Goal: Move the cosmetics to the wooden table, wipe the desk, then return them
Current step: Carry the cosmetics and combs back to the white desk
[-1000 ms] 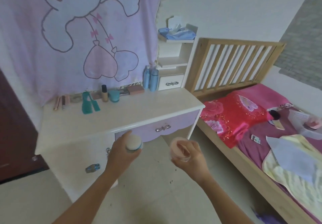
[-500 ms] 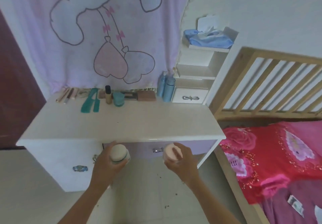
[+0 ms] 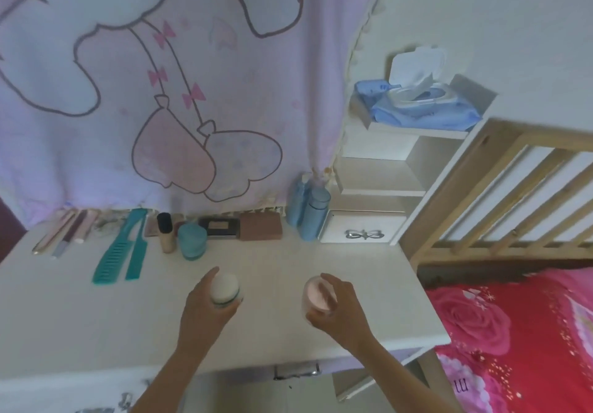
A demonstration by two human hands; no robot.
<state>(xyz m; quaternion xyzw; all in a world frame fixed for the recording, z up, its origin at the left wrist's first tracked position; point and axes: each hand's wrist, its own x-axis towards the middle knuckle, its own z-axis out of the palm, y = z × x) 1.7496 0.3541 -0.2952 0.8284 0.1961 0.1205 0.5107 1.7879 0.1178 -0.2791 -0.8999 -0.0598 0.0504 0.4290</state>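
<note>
Both my hands have come forward since the earlier frame and are now over the white desk point(image 3: 80, 322) top instead of in front of its drawer. Along the back edge, from the left of the frame, lie some slim pink sticks point(image 3: 64, 229), then two teal combs point(image 3: 123, 249) side by side, a tan bottle with a black cap point(image 3: 166, 233), a teal jar point(image 3: 192, 241), a dark flat case point(image 3: 219, 227), a brown box point(image 3: 260, 226) and two blue bottles point(image 3: 308, 213) standing touching each other beside the small white shelf unit point(image 3: 382, 181). At lower centre my left hand point(image 3: 202, 313) has its fingers wrapped round a white jar with a green band point(image 3: 225, 289), held upright above the desk. Just right of it my right hand point(image 3: 343, 310) grips a pale pink jar point(image 3: 317, 294), fingers curled over its top. On the shelf's top, upper right, sits a blue pack of wipes point(image 3: 420, 106), and red bedding point(image 3: 513, 332) fills the lower right corner.
</note>
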